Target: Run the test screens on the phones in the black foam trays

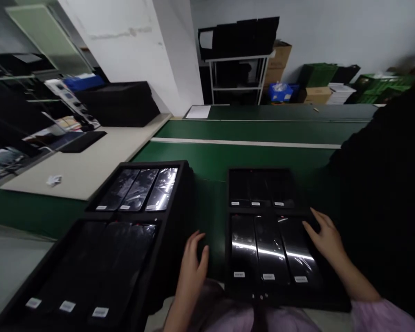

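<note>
A black foam tray [262, 210] lies in front of me on the right, holding glossy dark screen panels [270, 249] with small white labels, set in two rows of three. My right hand [327, 237] rests on this tray's right edge, thumb and index finger spread over the rim. To the left stands a tall stack of black trays [171, 240], its top one carrying similar labelled panels [136, 189]. Between the stack and the right tray hovers my left hand [192, 263], fingers apart and holding nothing; whether it touches either one I cannot tell.
Green benches [207, 157] with a white strip run across the view. A beige board [86, 161] lies at the left, bearing a black foam block [121, 103]. Dark bulk [383, 184] rises at the right. Farther back are a metal rack [237, 58], cartons and crates.
</note>
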Demonstrator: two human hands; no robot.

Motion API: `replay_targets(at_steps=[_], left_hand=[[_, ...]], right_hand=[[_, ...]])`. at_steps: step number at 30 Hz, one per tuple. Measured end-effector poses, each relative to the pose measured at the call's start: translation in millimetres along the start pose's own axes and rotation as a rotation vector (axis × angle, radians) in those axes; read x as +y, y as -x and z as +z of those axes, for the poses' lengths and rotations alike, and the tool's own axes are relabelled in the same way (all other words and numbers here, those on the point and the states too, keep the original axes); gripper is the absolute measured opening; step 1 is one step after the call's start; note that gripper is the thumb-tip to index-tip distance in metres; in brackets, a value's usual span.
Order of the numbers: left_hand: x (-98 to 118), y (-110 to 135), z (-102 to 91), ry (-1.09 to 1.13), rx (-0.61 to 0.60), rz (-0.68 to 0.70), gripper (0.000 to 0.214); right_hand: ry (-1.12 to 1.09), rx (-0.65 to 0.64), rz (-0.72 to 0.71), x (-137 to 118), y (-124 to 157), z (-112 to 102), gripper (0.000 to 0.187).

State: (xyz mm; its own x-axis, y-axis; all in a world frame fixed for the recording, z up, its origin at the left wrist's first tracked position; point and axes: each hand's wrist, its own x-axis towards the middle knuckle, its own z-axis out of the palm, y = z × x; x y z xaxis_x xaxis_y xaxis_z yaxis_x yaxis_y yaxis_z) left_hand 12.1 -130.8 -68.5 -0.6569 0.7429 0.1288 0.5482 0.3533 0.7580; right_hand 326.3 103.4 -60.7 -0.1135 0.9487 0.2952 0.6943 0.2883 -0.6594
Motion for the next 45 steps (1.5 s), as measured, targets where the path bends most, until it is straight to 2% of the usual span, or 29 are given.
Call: replay_targets(at_steps=[2, 5, 8, 11, 16, 18, 23, 26, 35, 40, 45], left_hand=[[24.2, -13.9, 30.4, -0.036, -0.086, 0.047, 0.044], [59.4, -25.4, 73.5, -0.145, -0.169, 0.069, 0.076], [81.9, -26.4, 90.0, -0.276, -0.177, 0.036, 0.084], [91.4, -28.5, 84.6, -0.372, -0.186, 0.045, 0.077], [96.1, -37.2, 78.2, -0.444, -0.187, 0.088, 0.076], [95.8, -38.0, 79.3, -0.460, -0.164, 0.102, 0.076], [91.1, -33.3, 78.4, -0.482, -0.128, 0.162, 0.073], [90.1, -30.9, 76.5, -0.496, -0.127, 0.178, 0.073], [91.0, -28.0, 77.2, -0.525, -0.127, 0.140, 0.076], [91.6, -28.8, 76.7, -0.499, -0.140, 0.085, 0.063], [84.4, -32.6, 66.9, -0.436, -0.163, 0.120, 0.056]], right_hand=[[0.026, 0.033, -0.055, -4.4, -4.8, 9.9, 0.044], [0.059, 0.062, -0.118, -11.2, -6.3, 18.2, 0.028], [0.100, 0.103, -0.132, -14.1, -3.2, 21.8, 0.028], [0.127, 0.144, -0.141, -12.9, -2.7, 23.8, 0.033], [0.145, 0.166, -0.198, -9.5, 4.1, 27.4, 0.035], [0.157, 0.183, -0.221, -9.7, 20.2, 27.5, 0.037], [0.183, 0.234, -0.224, -11.2, 84.1, 24.1, 0.043], [0.192, 0.223, -0.207, -12.1, 103.6, 22.0, 0.041], [0.178, 0.150, -0.126, -16.1, 83.2, 27.6, 0.024], [0.162, 0.109, -0.139, -26.3, 87.4, 23.7, 0.022], [0.143, 0.118, -0.161, -32.2, 92.7, 25.1, 0.018]])
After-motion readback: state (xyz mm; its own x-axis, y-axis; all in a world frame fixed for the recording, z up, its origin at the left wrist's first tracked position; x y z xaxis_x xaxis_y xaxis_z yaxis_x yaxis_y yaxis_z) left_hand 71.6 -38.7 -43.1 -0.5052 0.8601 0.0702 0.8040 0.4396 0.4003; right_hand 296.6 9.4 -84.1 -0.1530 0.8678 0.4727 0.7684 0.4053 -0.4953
